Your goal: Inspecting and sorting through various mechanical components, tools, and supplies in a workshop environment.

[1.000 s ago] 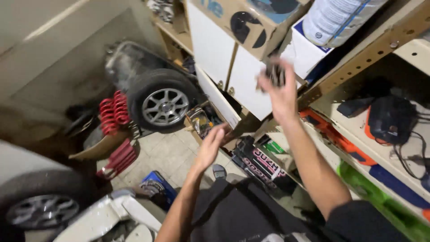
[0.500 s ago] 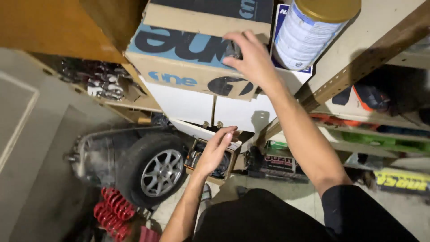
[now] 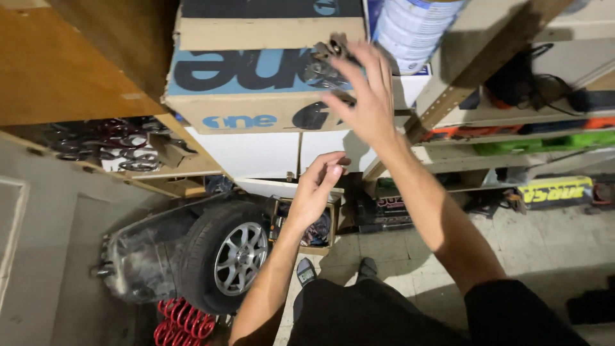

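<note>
Cardboard box (image 3: 256, 83) fronts right hand (image 3: 365, 96) gripping metal part (image 3: 325, 61).

right hand (image 3: 368, 96) hides part of a blurred dark metal part (image 3: 327, 61); can (image 3: 413, 29) cut off.

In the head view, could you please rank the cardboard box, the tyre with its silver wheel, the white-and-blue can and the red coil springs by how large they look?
Largest to smallest:
1. cardboard box
2. tyre with silver wheel
3. white-and-blue can, cropped by the frame's top edge
4. red coil springs, cropped too, so 3 and 4 are unsure

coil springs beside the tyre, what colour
Red; the coil springs show at the bottom of the head view.
</note>
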